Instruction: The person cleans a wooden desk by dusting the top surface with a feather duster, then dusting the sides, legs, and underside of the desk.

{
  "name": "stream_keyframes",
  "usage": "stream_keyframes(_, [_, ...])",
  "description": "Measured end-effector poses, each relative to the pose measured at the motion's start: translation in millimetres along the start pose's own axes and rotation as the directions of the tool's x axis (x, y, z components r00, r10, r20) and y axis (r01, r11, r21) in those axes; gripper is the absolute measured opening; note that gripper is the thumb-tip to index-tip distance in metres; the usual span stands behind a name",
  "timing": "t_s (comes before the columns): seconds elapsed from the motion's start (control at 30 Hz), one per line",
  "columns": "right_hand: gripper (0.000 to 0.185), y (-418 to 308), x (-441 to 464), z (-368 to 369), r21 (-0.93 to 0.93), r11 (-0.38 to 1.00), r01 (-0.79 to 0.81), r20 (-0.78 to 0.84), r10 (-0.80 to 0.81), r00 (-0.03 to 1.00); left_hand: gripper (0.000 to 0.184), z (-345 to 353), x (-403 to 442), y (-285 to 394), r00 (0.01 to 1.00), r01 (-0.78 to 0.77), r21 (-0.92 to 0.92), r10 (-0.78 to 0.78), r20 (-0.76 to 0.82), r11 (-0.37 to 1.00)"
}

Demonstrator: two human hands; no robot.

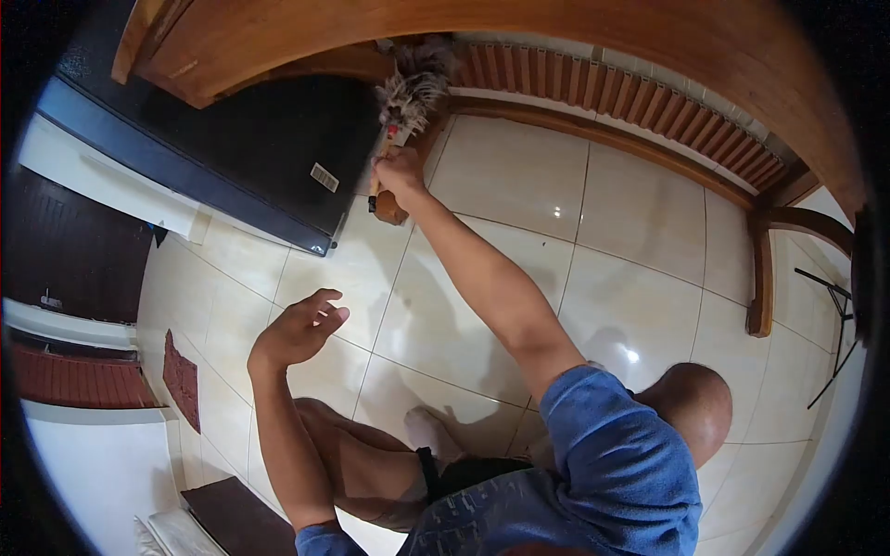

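Observation:
My right hand (400, 170) is stretched out at the upper middle, its fingers wrapped round the wooden handle of a feather duster (408, 97). The duster's shaggy grey-brown head lies against the wooden frame beside the black cabinet's far corner, with a red band where it meets the handle. The handle's dark end shows below my fist, beside a brown wooden foot (391, 208). At the left middle, my left hand (298, 329) hangs over the floor with its fingers curved and apart, holding nothing.
A large black cabinet (269, 139) stands at the upper left. Above runs a curved wooden furniture edge (519, 23), with a slatted wooden rail (621, 88) below it. A wooden leg (760, 269) and a black metal stand (842, 320) are at the right. Pale tiles (501, 167) cover the floor.

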State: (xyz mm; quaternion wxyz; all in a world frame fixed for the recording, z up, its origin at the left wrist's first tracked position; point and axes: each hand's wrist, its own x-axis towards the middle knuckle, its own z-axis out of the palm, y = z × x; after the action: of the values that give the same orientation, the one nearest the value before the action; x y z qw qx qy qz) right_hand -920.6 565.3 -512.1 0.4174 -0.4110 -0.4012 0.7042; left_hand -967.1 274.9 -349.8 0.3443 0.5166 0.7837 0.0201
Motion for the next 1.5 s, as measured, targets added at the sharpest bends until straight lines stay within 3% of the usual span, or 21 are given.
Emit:
stream_keyframes(0.03, [0.006, 2, -2, 3, 0.018, 0.998, 0.063, -0.022, -0.062, 0.998, 0.050, -1, 0, 2, 1.000, 0.015, -0.001, -0.015, 0.006, 1.000])
stream_keyframes(0.1, [0.009, 9, -3, -2, -0.165, 0.920, 0.356, 0.011, -0.359, 0.933, 0.052, -1, 1, 5, 0.999, 0.047, -0.001, -0.046, 0.021, 0.999])
stream_keyframes(0.17, [0.010, 17, 0, -5, -0.271, 0.846, 0.459, 0.044, -0.466, 0.884, 0.053, -1, 1, 8, 0.999, 0.047, 0.002, -0.047, 0.024, 0.999])
stream_keyframes(0.23, [0.010, 19, -7, -14, -0.319, 0.862, 0.395, 0.030, -0.408, 0.913, 0.056, 0, 2, 5, 0.999, 0.032, -0.001, -0.032, 0.024, 0.999])
stream_keyframes(0.3, [0.010, 22, -6, -19, -0.091, 0.993, 0.079, 0.018, -0.077, 0.997, 0.060, 2, 4, 1, 1.000, 0.002, -0.015, -0.002, 0.020, 1.000])
stream_keyframes(0.33, [0.010, 25, -3, -20, 0.023, 0.995, -0.094, 0.043, 0.093, 0.995, 0.058, 2, 3, 1, 1.000, 0.015, -0.014, -0.015, 0.024, 1.000])
stream_keyframes(0.37, [0.006, 29, -1, -21, -0.047, 0.994, -0.094, -0.033, 0.093, 0.995, 0.056, 2, 2, 3, 0.999, 0.027, -0.013, -0.027, 0.028, 1.000])
stream_keyframes(0.47, [0.004, 44, 6, -25, -0.036, 0.999, 0.008, -0.012, -0.008, 1.000, 0.054, 0, 0, 7, 0.999, 0.040, -0.003, -0.040, 0.030, 0.999])
stream_keyframes(0.57, [0.004, 49, -2, -29, -0.137, 0.981, 0.134, -0.010, -0.137, 0.990, 0.055, -1, 0, 6, 0.999, 0.035, -0.007, -0.035, 0.034, 0.999])
stream_keyframes(0.7, [0.004, 70, 14, -41, 0.058, 0.988, -0.140, -0.055, 0.143, 0.988, 0.054, 1, 0, 5, 0.999, 0.023, -0.027, -0.022, 0.036, 0.999])
stream_keyframes(0.8, [0.004, 69, 6, -51, 0.046, 0.998, -0.035, 0.028, 0.034, 0.999, 0.053, 2, 0, -1, 1.000, 0.011, 0.016, -0.012, 0.024, 1.000])
stream_keyframes(0.83, [0.007, 73, 4, -53, -0.040, 0.999, 0.032, 0.027, -0.030, 0.999, 0.053, 1, -1, -1, 1.000, 0.016, 0.026, -0.017, 0.019, 1.000])
stream_keyframes(0.93, [0.009, 103, 18, -53, 0.019, 0.999, -0.036, -0.089, 0.037, 0.995, 0.054, -1, -4, 2, 0.999, 0.032, 0.037, -0.033, 0.013, 0.999])
stream_keyframes(1.03, [0.009, 85, 4, -64, -0.146, 0.987, -0.071, -0.051, 0.064, 0.997, 0.059, -2, -7, 6, 0.999, 0.035, 0.021, -0.035, 0.018, 0.999])
stream_keyframes(1.13, [0.008, 78, -9, -67, -0.097, 0.995, 0.023, -0.015, -0.025, 1.000, 0.060, -2, -7, 5, 1.000, 0.012, 0.018, -0.012, 0.021, 1.000])
stream_keyframes(1.2, [0.008, 119, 26, -74, -0.363, 0.926, 0.101, 0.054, -0.088, 0.995, 0.061, -3, -8, 5, 1.000, 0.014, 0.010, -0.014, 0.021, 1.000])
stream_keyframes(1.27, [0.013, 124, 32, -81, -0.494, 0.869, 0.018, 0.055, 0.010, 0.998, 0.061, -3, -10, 4, 1.000, -0.002, -0.002, 0.002, 0.014, 1.000])
stream_keyframes(1.33, [0.036, 84, 6, -85, -0.509, 0.832, -0.222, -0.024, 0.244, 0.969, 0.059, -3, -11, 2, 0.999, -0.033, -0.003, 0.033, 0.004, 0.999])
stream_keyframes(1.4, [0.012, 71, 7, -90, -0.762, 0.647, -0.009, -0.033, -0.025, 0.999, 0.058, -5, -15, -3, 0.997, -0.069, 0.003, 0.069, -0.018, 0.998])
stream_keyframes(1.47, [0.008, 35, 6, -102, -0.879, 0.471, 0.076, 0.088, 0.004, 0.996, 0.055, -7, -19, -8, 0.995, -0.092, -0.009, 0.092, -0.035, 0.996])
stream_keyframes(1.5, [0.010, 1, 0, -113, -0.885, 0.462, 0.054, 0.112, 0.099, 0.989, 0.054, -4, -19, -10, 0.994, -0.105, -0.019, 0.104, -0.038, 0.994])
